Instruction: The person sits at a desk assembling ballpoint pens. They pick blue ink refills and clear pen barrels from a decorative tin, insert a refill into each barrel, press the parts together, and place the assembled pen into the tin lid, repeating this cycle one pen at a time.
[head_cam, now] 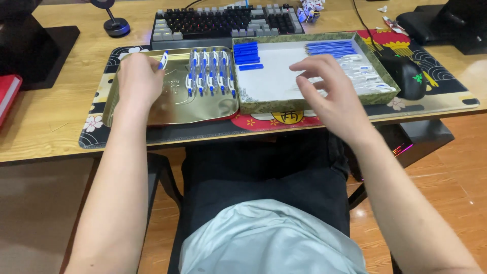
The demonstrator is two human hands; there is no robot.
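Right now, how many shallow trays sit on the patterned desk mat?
2: a gold metal tray under the left hand, holding blue-and-white pens; a green-rimmed box tray beside it, under the right hand.

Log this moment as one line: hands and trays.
left hand: holds pen over gold tray | right hand: open, fingers spread over box | pen row: in gold tray

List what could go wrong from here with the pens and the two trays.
1. The left hand holds a pen above the gold tray; setting it down carelessly may disturb the pen row.
2. The right hand hovers over the box tray, whose front sits near the desk edge; a nudge might tip it.
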